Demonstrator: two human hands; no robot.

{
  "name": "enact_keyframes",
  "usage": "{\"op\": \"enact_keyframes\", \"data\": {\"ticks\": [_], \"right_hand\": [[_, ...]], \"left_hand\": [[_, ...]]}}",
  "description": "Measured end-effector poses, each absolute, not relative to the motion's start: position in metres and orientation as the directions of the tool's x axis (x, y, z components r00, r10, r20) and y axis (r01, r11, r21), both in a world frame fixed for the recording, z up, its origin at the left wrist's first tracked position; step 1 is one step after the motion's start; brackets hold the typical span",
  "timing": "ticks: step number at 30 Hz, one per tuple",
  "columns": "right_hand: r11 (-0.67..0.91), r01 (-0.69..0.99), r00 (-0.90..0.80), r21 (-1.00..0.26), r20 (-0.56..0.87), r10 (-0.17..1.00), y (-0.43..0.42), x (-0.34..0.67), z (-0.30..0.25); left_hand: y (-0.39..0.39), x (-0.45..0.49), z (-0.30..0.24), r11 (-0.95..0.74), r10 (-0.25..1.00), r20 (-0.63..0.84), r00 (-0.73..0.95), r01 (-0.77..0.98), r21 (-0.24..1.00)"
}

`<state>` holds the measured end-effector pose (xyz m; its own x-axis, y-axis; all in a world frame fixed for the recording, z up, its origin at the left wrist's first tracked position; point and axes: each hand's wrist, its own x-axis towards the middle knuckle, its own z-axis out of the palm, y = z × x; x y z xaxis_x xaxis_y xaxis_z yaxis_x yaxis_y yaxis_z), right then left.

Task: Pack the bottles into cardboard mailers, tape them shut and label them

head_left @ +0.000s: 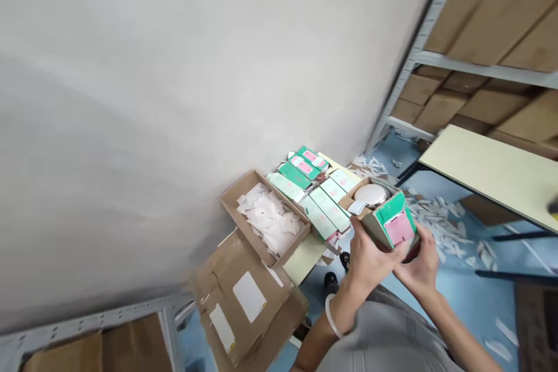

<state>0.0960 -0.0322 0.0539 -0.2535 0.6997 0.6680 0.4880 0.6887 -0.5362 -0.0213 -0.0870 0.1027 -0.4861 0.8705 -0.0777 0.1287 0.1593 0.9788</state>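
My left hand [368, 258] and my right hand [422, 264] both grip a small green, white and pink carton [392, 225] held up in front of me. The left fingers wrap its near left side, the right fingers close round its lower right corner. A pale bangle [332, 315] circles my left wrist. Just behind the carton lie a round white compact [370, 193] in a small brown tray and a row of matching green and white cartons [320, 200] on a low table.
An open brown box of white paper slips [268, 220] sits left of the cartons. A larger taped cardboard box [248, 302] stands below it. Metal shelving with brown boxes [479, 29] fills the right. A pale tabletop [492, 171] and paper scraps [440, 226] lie on the blue floor.
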Motion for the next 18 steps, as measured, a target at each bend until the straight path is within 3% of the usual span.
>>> {"op": "enact_keyframes", "data": {"ticks": [6,13,18], "right_hand": [[0.600,0.620,-0.097,-0.506,0.709,0.698,-0.028,0.156,0.060],[0.513,0.624,-0.018,-0.590,0.645,0.764,0.015,0.200,0.052],[0.438,0.659,0.082,-0.611,0.638,0.766,0.068,0.271,0.051]], "left_hand": [[-0.061,0.028,0.113,-0.014,0.952,0.063,-0.298,0.164,0.986],[-0.007,0.086,0.104,0.075,0.965,-0.007,-0.262,0.250,0.965],[0.052,0.165,0.100,0.041,0.982,0.005,-0.191,0.237,0.971]]}}
